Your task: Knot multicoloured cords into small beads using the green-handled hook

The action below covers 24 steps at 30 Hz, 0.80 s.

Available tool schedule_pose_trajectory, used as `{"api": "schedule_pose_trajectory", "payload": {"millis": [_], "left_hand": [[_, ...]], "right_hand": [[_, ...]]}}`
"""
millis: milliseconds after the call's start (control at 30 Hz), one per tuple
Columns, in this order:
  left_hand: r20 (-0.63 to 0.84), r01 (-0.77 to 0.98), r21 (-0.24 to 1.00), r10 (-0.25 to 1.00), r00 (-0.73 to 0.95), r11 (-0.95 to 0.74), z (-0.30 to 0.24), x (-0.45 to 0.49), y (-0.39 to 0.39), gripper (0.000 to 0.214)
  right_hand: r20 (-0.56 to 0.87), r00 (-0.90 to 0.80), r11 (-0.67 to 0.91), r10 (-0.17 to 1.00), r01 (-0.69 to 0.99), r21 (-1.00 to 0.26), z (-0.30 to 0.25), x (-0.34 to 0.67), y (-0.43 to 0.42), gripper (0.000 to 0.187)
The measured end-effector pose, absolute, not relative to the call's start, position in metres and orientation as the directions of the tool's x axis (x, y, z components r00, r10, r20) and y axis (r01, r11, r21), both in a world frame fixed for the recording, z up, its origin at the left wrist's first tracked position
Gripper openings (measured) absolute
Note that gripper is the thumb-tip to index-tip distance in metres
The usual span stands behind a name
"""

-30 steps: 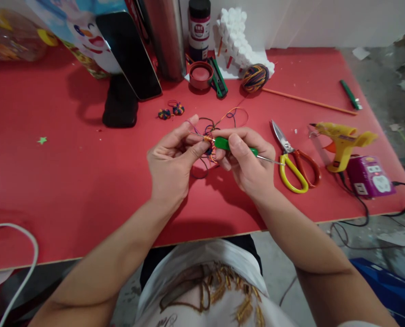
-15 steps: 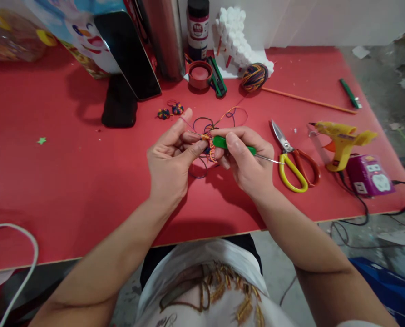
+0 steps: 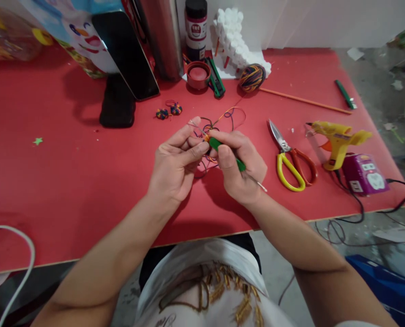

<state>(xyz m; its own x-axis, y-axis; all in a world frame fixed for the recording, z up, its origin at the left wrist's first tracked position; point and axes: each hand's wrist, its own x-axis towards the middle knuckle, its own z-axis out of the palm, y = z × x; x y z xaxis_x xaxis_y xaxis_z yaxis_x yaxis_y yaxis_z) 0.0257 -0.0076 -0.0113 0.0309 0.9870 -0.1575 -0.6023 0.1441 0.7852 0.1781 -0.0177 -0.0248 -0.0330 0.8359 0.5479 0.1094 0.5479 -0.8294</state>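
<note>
The left hand (image 3: pixel 177 163) pinches a small orange and dark multicoloured piece of yarn work (image 3: pixel 207 137) between thumb and fingers, just above the red table (image 3: pixel 86 181), while the right hand (image 3: pixel 243 165) is closed around a slim metal hook with a green handle (image 3: pixel 214 143), its thin shaft reaching across the stitches to the left fingertips. To work these stitches well, I would pinch close beside the loop, turn the hook with small wrist rolls, and leave enough slack that the strand slides without splitting. The loose dark and orange strands (image 3: pixel 228 114) below, trailing towards the round multicoloured yarn ball (image 3: pixel 253 77), could snag, so a clear feed matters; the exact loop is too small to make out
</note>
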Motion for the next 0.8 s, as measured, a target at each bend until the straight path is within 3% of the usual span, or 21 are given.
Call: {"api": "schedule_pose_trajectory", "payload": {"millis": [167,800], "left_hand": [[-0.177,-0.599,0.774,0.979,0.105,0.204,-0.006,0.012,-0.001,0.052],[-0.116,-0.528,0.839,0.991,0.069,0.135,-0.006,0.0,0.006,0.049]], "right_hand": [[0.482,-0.041,0.481,0.875,-0.046,-0.876,-0.021,0.18,-0.015,0.026],[0.369,0.037,0.37,0.929,-0.142,-0.918,-0.015,0.183,-0.015,0.025]]}}
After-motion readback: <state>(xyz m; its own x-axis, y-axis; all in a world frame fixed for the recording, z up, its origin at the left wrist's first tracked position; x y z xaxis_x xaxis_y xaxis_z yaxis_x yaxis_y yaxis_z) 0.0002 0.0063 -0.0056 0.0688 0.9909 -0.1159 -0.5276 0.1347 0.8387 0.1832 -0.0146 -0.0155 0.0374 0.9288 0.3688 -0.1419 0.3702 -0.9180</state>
